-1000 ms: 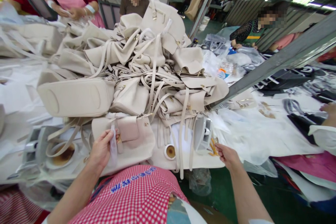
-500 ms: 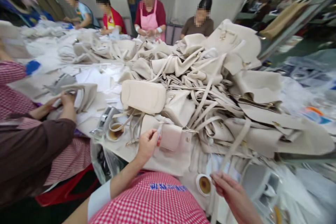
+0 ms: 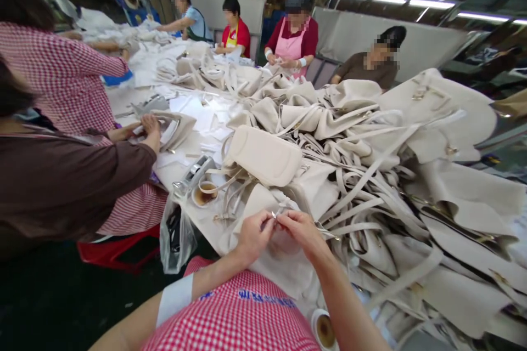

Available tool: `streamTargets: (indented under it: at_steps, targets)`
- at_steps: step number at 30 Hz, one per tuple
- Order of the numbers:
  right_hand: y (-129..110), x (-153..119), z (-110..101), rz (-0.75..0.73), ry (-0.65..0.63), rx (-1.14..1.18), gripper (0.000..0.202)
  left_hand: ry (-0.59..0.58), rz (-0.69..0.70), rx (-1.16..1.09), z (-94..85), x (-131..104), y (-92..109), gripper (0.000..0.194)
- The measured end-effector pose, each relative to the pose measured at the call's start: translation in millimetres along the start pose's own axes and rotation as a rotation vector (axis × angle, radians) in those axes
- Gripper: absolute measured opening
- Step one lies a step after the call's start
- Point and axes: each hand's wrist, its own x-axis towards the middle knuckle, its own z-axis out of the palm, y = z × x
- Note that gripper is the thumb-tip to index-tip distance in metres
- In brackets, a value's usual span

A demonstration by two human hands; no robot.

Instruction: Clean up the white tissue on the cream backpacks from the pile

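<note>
My left hand [image 3: 256,235] and my right hand [image 3: 300,230] meet fingertip to fingertip over a cream bag [image 3: 288,269] at the table's near edge. Both are closed in a pinch on something small between them; a bit of it looks pale and shiny, but it is too small to name. Just beyond lies an upturned cream bag [image 3: 264,154] with a smooth, rounded base. A cup of brown liquid [image 3: 205,195] stands left of my hands, and a second cup [image 3: 324,330] sits below my right forearm.
A large heap of cream bags and straps [image 3: 370,175] covers the right side. On the left, a person in a brown sleeve [image 3: 82,175] handles a bag. Several people work across the table. A clear plastic bag [image 3: 177,241] hangs from the edge.
My right hand has moved from the lower right, near the second cup, up to my left hand. The view has swung, so the scene sits further right.
</note>
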Motion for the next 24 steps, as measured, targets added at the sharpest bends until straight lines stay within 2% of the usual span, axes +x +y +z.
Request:
streamTargets:
  at_steps: [5, 7, 9, 11, 14, 17, 19, 24]
  targets:
    - [6, 6, 2, 0.034, 0.029, -0.039, 0.032, 0.035, 0.016, 0.020, -3.4, -5, -2, 0.014]
    - [6, 6, 3, 0.035, 0.038, -0.033, 0.032, 0.044, 0.038, 0.040, -5.9, -5, -3, 0.026]
    - [8, 6, 3, 0.033, 0.036, -0.014, 0.033, 0.014, 0.067, 0.033, -8.4, -4, -3, 0.031]
    - [10, 4, 2, 0.041, 0.023, 0.013, 0.032, -0.016, 0.066, 0.008, -9.9, -2, -1, 0.022]
    - [15, 1, 2, 0.075, -0.009, 0.066, 0.028, -0.012, -0.067, -0.091, -8.4, 3, 3, 0.010]
    - [20, -2, 6, 0.097, -0.028, 0.133, 0.025, -0.025, -0.356, -0.355, -4.5, 5, 5, 0.015]
    - [22, -3, 12, 0.091, -0.020, 0.184, 0.031, -0.032, -0.503, -0.511, -2.4, 5, 6, 0.020]
    - [27, -4, 30, 0.064, 0.083, 0.349, 0.050, 0.031, -0.553, -0.607, 0.0, 2, 5, 0.029]
